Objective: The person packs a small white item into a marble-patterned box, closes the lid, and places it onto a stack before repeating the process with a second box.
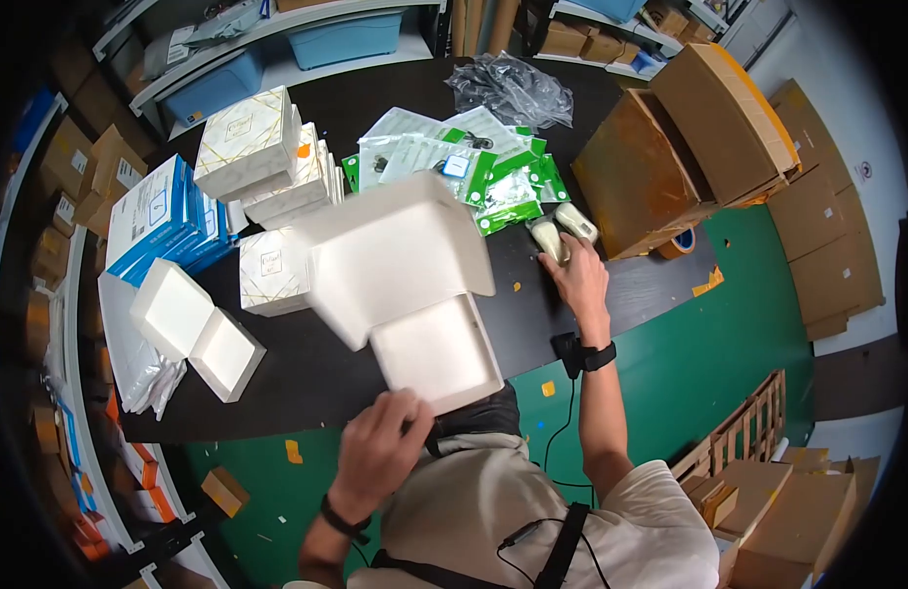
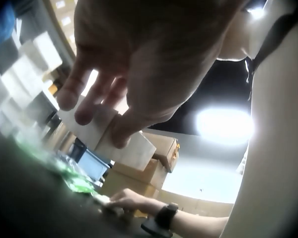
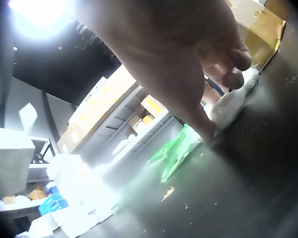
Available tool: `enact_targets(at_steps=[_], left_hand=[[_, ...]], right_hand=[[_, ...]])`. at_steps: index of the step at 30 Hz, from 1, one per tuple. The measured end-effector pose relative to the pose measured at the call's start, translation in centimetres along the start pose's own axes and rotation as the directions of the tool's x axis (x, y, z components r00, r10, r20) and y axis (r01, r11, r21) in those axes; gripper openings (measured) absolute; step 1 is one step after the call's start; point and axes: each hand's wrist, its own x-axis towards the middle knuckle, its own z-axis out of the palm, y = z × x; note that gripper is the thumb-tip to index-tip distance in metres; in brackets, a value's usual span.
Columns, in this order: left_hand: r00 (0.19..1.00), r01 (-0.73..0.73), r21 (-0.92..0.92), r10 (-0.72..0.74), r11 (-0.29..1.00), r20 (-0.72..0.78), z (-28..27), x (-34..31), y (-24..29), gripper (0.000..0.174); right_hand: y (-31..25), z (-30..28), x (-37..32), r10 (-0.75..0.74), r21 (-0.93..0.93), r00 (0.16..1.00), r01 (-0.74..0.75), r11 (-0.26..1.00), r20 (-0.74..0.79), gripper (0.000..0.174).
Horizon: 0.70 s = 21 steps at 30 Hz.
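My left hand (image 1: 380,447) grips the near edge of an open white cardboard box (image 1: 429,358), its hinged lid tilted up and away. In the left wrist view, thumb and fingers (image 2: 121,136) pinch the box wall. Over at the table's right side, my right hand (image 1: 581,280) takes hold of a small pale item in clear wrapping (image 1: 547,238). A similar pale item (image 1: 577,222) lies right beside it. The right wrist view has the thumb and curled fingers around the wrapped item (image 3: 231,109), low at the dark tabletop; its exact kind cannot be told.
Marbled white gift boxes (image 1: 243,142) are stacked at the back left, near blue-and-white packs (image 1: 164,221). Another open white box (image 1: 228,353) lies at left. Green-and-clear bags (image 1: 513,187) cover the back middle. A large cardboard box (image 1: 640,167) and a tape roll (image 1: 678,244) stand right.
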Motion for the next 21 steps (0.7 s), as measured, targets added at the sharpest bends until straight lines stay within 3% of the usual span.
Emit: enact_targets(at_steps=[3, 7, 10, 14, 16, 17, 19, 21], left_hand=[[0.999, 0.001, -0.031, 0.001, 1.0, 0.049, 4.6, 0.5, -1.1, 0.021], [0.999, 0.051, -0.106, -0.05, 0.993, 0.015, 8.2, 0.2, -2.9, 0.019], [0.997, 0.068, -0.134, -0.072, 0.989, -0.023, 8.9, 0.1, -3.3, 0.018], [0.994, 0.091, -0.17, -0.1, 0.981, -0.044, 9.3, -0.4, -3.3, 0.017], [0.993, 0.095, -0.185, -0.105, 0.978, -0.046, 9.3, -0.6, -3.3, 0.017], [0.993, 0.097, -0.195, -0.107, 0.976, -0.044, 9.2, -0.6, -3.3, 0.016], [0.993, 0.101, -0.213, -0.113, 0.972, -0.043, 9.0, -0.8, -3.2, 0.015], [0.992, 0.111, -0.216, -0.122, 0.97, -0.037, 8.8, -1.2, -3.3, 0.015]], right_hand=[[-0.2, -0.7, -0.5, 0.028, -0.059, 0.999, -0.026, 0.998, 0.034, 0.045], [1.4, -1.8, -0.8, 0.115, 0.041, 0.985, -0.121, 0.992, 0.131, 0.043], [1.1, -4.0, -2.6, 0.12, 0.465, 0.958, -0.234, 0.854, 0.261, 0.038], [-4.8, -8.3, -5.6, 0.03, 0.48, 0.935, -0.21, 0.852, 0.355, 0.039], [-8.0, -8.5, -7.0, -0.241, 0.501, 0.926, 0.067, 0.863, 0.292, 0.037], [-9.2, -7.9, -7.7, -0.242, 0.5, 0.924, 0.066, 0.863, 0.297, 0.037], [-11.5, -6.6, -8.9, -0.482, 0.457, 0.864, 0.374, 0.807, 0.144, 0.033], [-12.6, -5.3, -9.5, -0.538, 0.403, 0.827, 0.441, 0.802, 0.166, 0.033]])
